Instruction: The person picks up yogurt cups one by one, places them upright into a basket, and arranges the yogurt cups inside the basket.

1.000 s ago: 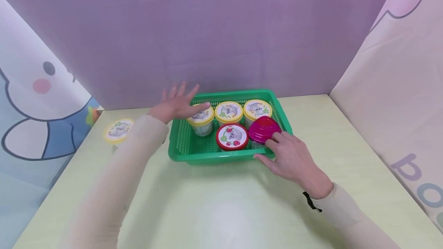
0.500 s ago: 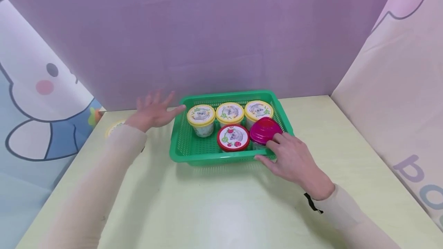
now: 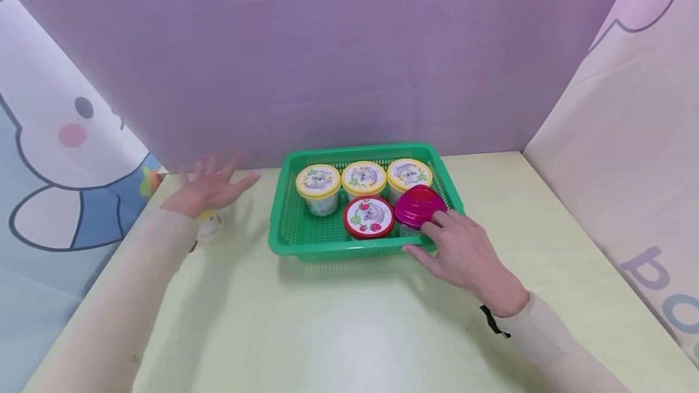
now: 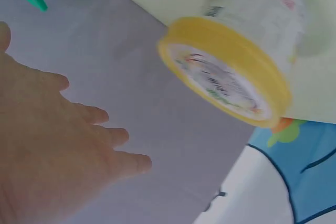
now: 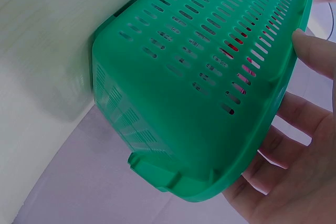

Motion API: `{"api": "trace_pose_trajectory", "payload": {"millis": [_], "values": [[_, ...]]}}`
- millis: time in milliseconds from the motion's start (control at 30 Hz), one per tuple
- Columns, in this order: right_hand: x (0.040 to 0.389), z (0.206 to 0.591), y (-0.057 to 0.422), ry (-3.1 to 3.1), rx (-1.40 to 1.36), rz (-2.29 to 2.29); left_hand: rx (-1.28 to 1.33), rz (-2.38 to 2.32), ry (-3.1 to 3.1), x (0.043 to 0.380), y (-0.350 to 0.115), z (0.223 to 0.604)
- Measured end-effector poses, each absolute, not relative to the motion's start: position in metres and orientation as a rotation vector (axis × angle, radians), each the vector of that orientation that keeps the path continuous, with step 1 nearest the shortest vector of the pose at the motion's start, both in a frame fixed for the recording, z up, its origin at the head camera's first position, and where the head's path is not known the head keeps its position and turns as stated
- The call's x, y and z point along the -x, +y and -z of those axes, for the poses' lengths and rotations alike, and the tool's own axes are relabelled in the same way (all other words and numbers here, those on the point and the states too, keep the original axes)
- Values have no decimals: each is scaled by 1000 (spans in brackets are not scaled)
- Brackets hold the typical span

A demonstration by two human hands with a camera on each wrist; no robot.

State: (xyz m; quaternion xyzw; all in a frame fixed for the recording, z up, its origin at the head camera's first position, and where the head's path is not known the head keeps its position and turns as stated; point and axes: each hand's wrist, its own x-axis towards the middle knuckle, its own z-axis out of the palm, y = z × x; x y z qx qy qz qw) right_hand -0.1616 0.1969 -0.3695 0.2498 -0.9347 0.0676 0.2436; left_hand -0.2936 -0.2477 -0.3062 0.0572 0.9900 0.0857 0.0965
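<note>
My left hand point(image 3: 206, 191) hovers at the left with fingers spread, holding nothing. A white cup with a yellow lid point(image 4: 226, 69) stands on the table close by; in the head view the hand and sleeve partly cover it. At the basket's front right corner, my right hand point(image 3: 464, 252) grips the rim of the green plastic basket point(image 5: 173, 103), thumb outside and fingers over the edge. Those fingers lie right by a cup with a magenta domed lid point(image 3: 417, 204). Beside it in the basket sits a red-lidded cup point(image 3: 368, 217), and behind are three yellow-lidded cups point(image 3: 318, 181).
The pale table point(image 3: 338, 332) runs back to a purple cloth wall point(image 3: 349, 47). Cartoon-printed cloths hang on the left point(image 3: 49, 199) and on the right point(image 3: 628, 168). Inside the basket, the front left part shows bare floor.
My left hand has moved left, from over the basket's left end to above the lone yellow-lidded cup. My right hand and the basket have stayed in place.
</note>
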Motion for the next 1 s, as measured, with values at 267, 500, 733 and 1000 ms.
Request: {"api": "trace_pose_trajectory", "payload": {"millis": [267, 500, 733, 1000], "values": [[162, 370, 197, -2557, -686, -183, -99, -276, 2887, 286, -270, 314], [162, 370, 198, -2559, -686, -186, -14, -366, 2818, 286, -288, 325], [161, 369, 197, -2558, -690, -186, 46, -394, 2723, 281, -300, 328], [162, 370, 197, -2531, -698, -190, 58, -373, 2731, 285, -310, 339]]}}
